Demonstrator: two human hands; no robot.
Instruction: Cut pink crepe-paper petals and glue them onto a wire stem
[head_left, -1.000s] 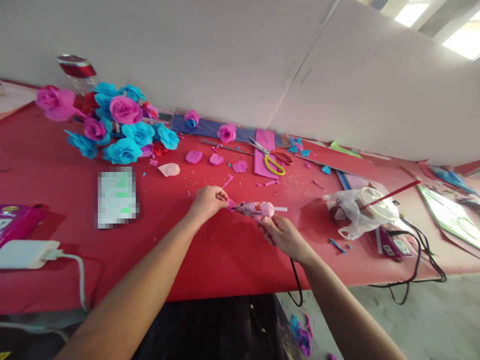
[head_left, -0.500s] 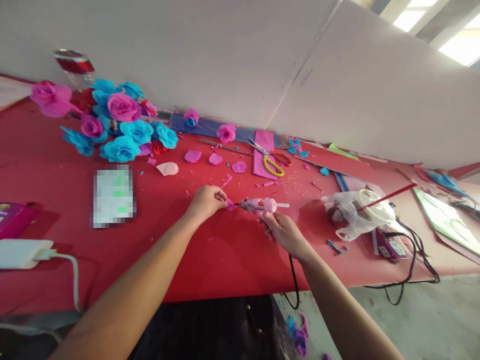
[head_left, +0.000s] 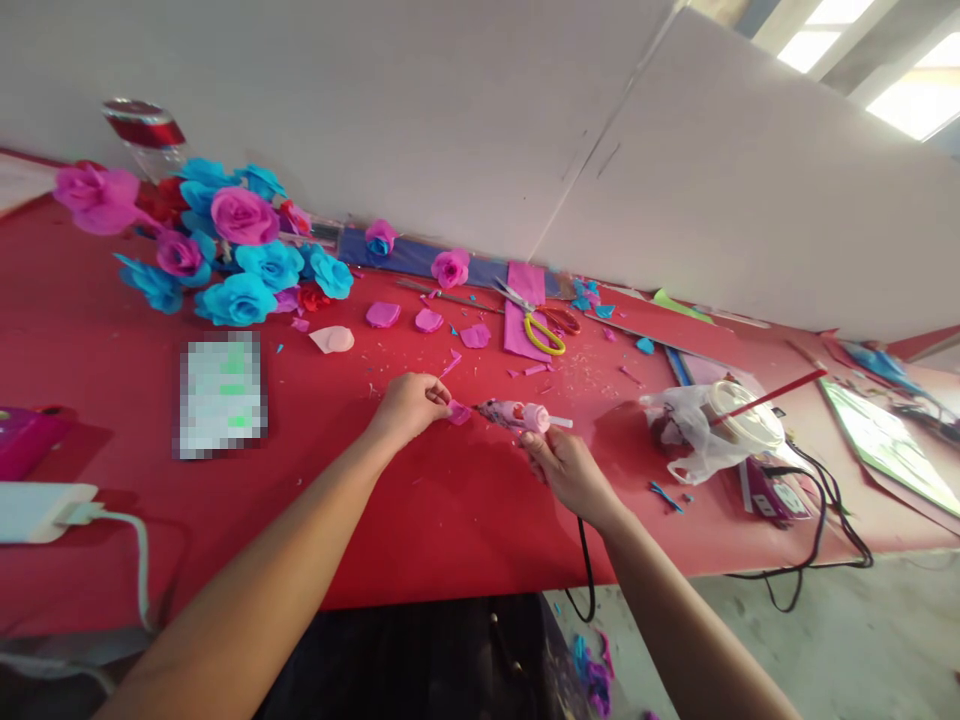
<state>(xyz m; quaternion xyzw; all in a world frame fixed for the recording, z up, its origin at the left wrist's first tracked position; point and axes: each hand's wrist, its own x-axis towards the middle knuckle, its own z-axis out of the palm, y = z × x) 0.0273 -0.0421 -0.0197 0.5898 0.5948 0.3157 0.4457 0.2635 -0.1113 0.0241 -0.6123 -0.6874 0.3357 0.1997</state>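
My left hand (head_left: pixel 409 405) is closed in a pinch on a small pink paper petal (head_left: pixel 458 412) just above the red table (head_left: pixel 450 500). My right hand (head_left: pixel 568 468) grips a pink glue gun (head_left: pixel 519 414) whose nozzle points left, close to the petal. A clear glue stick pokes out of the gun's back end, and its black cord (head_left: pixel 585 570) hangs off the table's front edge.
Blue and pink paper roses (head_left: pixel 225 250) lie piled at the back left, with loose pink petals (head_left: pixel 409 318) and yellow-handled scissors (head_left: pixel 541 326) behind my hands. A bagged cup with a red straw (head_left: pixel 724 420) stands to the right. A white charger (head_left: pixel 41 508) sits at the left edge.
The glue gun's nozzle has drawn back slightly to the right of the petal. Both hands stay in nearly the same spot; the view has shifted a little.
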